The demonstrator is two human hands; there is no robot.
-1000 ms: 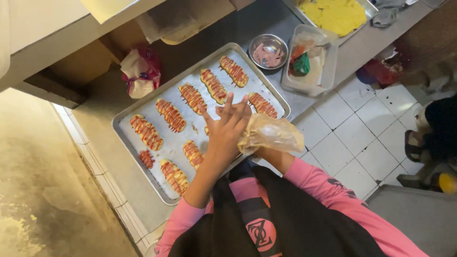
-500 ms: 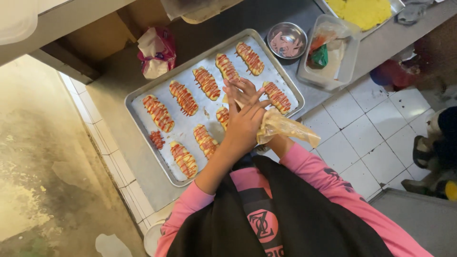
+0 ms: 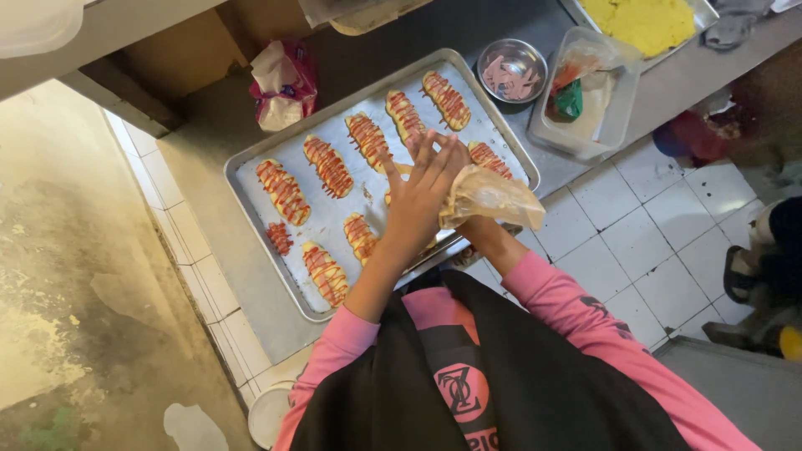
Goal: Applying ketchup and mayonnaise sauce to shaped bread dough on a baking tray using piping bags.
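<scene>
On the tabletop (image 3: 209, 175), the metal baking tray (image 3: 251, 179) holds oblong buns (image 3: 284, 190) striped with red sauce, their long axes lying roughly parallel. The left hand (image 3: 422, 196) hovers flat, grip open. The right hand (image 3: 458, 159) grips a piping bag (image 3: 493, 196), tip toward the tray's middle; steady squeezing across each bun would probably keep the lines even

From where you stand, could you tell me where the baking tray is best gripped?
Grip the baking tray by its raised rolled rim at the two short ends, coming from the sides. The rim stands clear there, while the long near edge is blocked by the left hand and the piping bag in the right. Keep it level: the buns lie loose.
</scene>
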